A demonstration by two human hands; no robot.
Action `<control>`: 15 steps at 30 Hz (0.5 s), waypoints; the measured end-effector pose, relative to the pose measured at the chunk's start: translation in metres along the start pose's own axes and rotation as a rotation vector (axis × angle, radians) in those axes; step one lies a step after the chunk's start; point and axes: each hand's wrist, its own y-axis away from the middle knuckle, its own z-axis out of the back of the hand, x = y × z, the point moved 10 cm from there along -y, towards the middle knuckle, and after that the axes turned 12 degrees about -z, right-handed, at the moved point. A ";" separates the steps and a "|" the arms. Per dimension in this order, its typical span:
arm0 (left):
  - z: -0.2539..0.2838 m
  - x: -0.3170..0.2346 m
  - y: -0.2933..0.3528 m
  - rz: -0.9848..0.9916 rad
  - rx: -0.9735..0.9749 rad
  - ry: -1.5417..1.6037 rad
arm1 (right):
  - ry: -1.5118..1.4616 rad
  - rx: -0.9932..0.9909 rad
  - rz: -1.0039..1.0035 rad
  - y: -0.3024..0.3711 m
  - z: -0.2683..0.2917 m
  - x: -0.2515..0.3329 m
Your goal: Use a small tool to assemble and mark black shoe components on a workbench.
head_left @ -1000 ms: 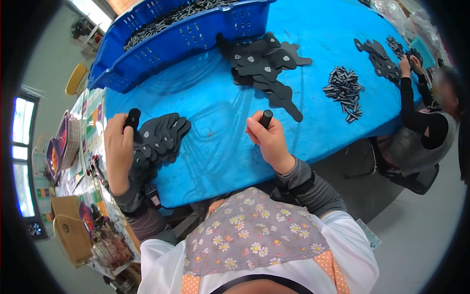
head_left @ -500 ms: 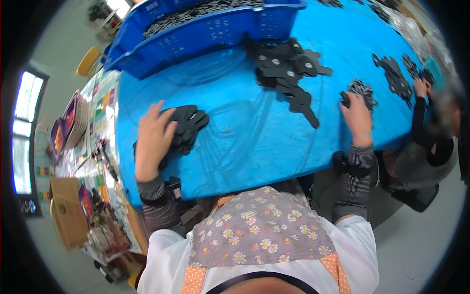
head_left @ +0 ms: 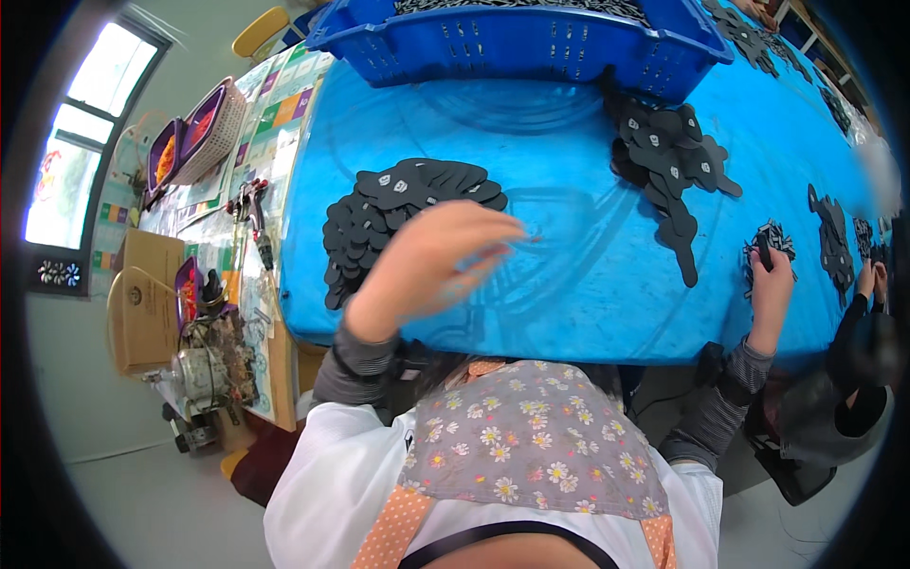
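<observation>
My left hand [head_left: 441, 261] hovers over the blue tabletop, just right of a spread pile of flat black pieces with rounded ends [head_left: 365, 223]. Its fingers are stretched to the right and somewhat blurred, with nothing visible in them. Far to the right, my right hand [head_left: 772, 289] pinches a small black strip [head_left: 764, 250]. Under and beside it lies a heap of small grey and black pieces [head_left: 783, 237]. Between my hands, a second pile of flat black pieces [head_left: 661, 156], some with small pale marks, trails toward me.
A large blue plastic crate [head_left: 512, 47] full of small dark pieces stands at the back of the blue-covered table [head_left: 559, 327]. At the right edge a co-worker's hands [head_left: 872, 278] are by more small piles. Left are a side table with woven baskets [head_left: 213, 133] and a cardboard box [head_left: 147, 294].
My left hand has left the black pile and swung right, toward the middle. My right hand stays by the grey heap with the black strip. The whole view has shifted left.
</observation>
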 end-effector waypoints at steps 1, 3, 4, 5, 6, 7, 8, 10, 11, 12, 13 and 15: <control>-0.019 -0.009 -0.006 -0.055 0.039 0.096 | -0.018 -0.007 -0.039 0.001 0.001 0.002; -0.054 -0.021 -0.013 -0.132 0.115 0.189 | -0.037 -0.015 -0.072 0.002 0.003 0.011; -0.065 -0.026 -0.016 -0.160 0.136 0.232 | -0.159 -0.034 -0.098 0.004 0.006 0.015; -0.073 -0.025 -0.019 -0.169 0.135 0.243 | -0.274 -0.059 -0.132 0.007 0.012 0.016; -0.083 -0.020 -0.024 -0.136 0.167 0.284 | -0.262 -0.072 -0.140 0.011 0.012 0.019; -0.093 -0.016 -0.027 -0.104 0.199 0.326 | -0.463 -0.078 -0.132 0.015 0.009 0.021; -0.098 -0.015 -0.030 -0.116 0.195 0.338 | -0.663 -0.081 -0.116 0.019 0.007 0.027; -0.106 0.008 -0.033 0.063 0.099 0.512 | -0.729 0.037 -0.103 0.038 -0.006 0.062; -0.112 0.019 -0.030 0.101 0.072 0.561 | -0.721 0.116 -0.089 0.046 -0.016 0.075; -0.118 0.022 -0.028 0.085 0.082 0.584 | -0.713 0.194 -0.080 0.053 -0.024 0.085; -0.124 0.034 -0.023 0.177 0.058 0.620 | -0.697 0.238 -0.121 0.057 -0.029 0.087; -0.133 0.056 -0.011 0.306 0.058 0.606 | -0.625 0.271 -0.159 0.061 -0.036 0.084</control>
